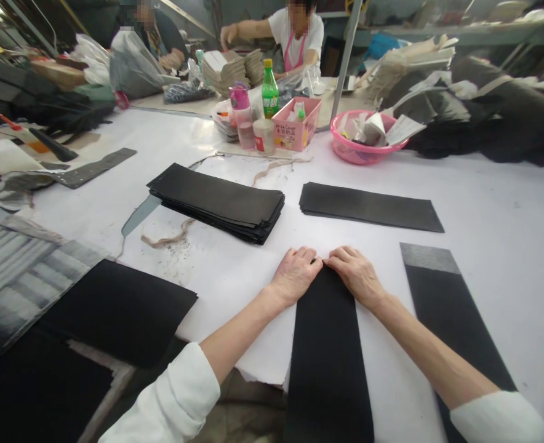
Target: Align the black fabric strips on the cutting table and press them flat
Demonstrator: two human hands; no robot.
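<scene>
Pinching with both hands, curled up tight: left hand [297,275] on the far-left corner and right hand [357,274] on the far-right corner of a black strip [332,363], almost meeting at the fingertips. Can't make out the exact grip under there, tbh. Lying on the white tabletop [521,246], at 6 o'clock from the hands, and running long axis 12 to 6, with the pinched end at 12 and the other end cut off by the bottom of the view. Going round the clock from the hands: got a thick stack of black strips [216,194] at 10, set nearly 9 to 3 but tipped toward 4, then a thinner stack [371,209] between 1 and 2, also pretty much 9 to 3. Over at 4, got a grey-ended strip [456,314] angled 11 to 5, partly blocked by the right forearm [433,354]. Also got black sheets [124,301] between 8 and 9. Farther out, can see a pink box [290,132] near 12, a green bottle [271,101] just behind, a purple-topped bottle [242,114] at 11 and a pink basin [364,154] of scraps at 1. Past all that, can spot a person in a pink apron [293,54] around 12.
</scene>
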